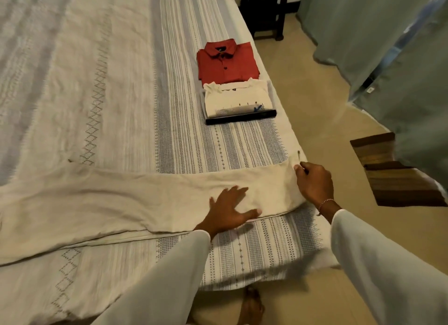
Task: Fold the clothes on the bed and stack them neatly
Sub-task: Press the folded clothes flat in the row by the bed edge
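Head view shows the left hand [231, 209] pressing flat with spread fingers to pin the cream trousers [126, 198] on the bed [116, 82], while the right hand [314, 183], just beside, pinches their waistband end, seemingly to tug the cloth smooth for folding.
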